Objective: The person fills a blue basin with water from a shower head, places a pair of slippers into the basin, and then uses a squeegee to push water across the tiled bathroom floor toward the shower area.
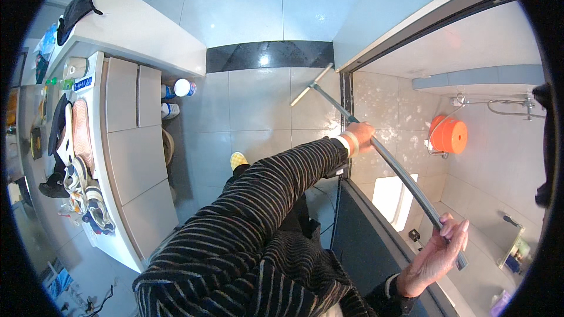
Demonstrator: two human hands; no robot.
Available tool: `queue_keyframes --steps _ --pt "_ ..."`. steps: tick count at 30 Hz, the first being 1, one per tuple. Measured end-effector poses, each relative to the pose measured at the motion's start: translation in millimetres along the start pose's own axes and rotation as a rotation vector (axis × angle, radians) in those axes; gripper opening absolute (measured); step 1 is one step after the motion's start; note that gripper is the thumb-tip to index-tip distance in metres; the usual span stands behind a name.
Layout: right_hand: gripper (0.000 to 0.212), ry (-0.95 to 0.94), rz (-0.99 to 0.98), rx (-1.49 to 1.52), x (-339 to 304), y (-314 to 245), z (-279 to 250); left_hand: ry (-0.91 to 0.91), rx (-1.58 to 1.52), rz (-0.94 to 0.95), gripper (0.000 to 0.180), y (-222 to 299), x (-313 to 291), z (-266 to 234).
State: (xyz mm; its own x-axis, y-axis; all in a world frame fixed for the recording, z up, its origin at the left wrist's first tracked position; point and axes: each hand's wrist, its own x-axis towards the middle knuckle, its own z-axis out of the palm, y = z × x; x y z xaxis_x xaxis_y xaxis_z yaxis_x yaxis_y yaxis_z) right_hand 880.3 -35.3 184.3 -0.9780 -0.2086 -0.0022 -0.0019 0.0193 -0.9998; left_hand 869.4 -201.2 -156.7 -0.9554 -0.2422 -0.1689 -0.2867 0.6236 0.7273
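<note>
A floor squeegee (401,171) with a long grey metal pole slants from the doorway's threshold toward the lower right. Its pale, narrow blade (311,85) is over the grey floor tiles, left of the door frame; whether it touches them I cannot tell. My left hand (358,137), reaching out of a black striped sleeve, is closed round the pole's lower part. Near the pole's upper end, my right hand (436,251) grips it with thumb and fingers, palm partly turned up. A yellow shoe tip (238,159) shows beneath my left arm.
Beyond the dark door frame (346,97) lies a wet-looking bathroom floor with an orange bucket (449,134) by the wall and a shower hose (509,105). To the left stands a grey-fronted cabinet (138,170) topped with shoes; white tubs (185,87) sit beside it. A dark floor strip (270,57) crosses ahead.
</note>
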Motion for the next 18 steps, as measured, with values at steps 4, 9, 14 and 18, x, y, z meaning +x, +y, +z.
queue_keyframes --steps 4,9,14,18 --pt "0.039 -0.087 -0.132 -0.139 -17 -26 6 0.068 -0.236 0.084 0.016 15 -28 -11" --pt "0.041 -0.390 -0.212 0.066 -13 -25 8 0.293 -0.164 0.141 0.011 -6 -79 -39" --pt "0.036 -0.544 -0.020 0.152 -14 46 48 0.176 0.158 -0.159 0.015 -98 -130 -63" --pt "0.037 -0.411 0.188 0.185 -18 85 61 0.211 0.183 -0.371 0.017 -134 -142 -44"
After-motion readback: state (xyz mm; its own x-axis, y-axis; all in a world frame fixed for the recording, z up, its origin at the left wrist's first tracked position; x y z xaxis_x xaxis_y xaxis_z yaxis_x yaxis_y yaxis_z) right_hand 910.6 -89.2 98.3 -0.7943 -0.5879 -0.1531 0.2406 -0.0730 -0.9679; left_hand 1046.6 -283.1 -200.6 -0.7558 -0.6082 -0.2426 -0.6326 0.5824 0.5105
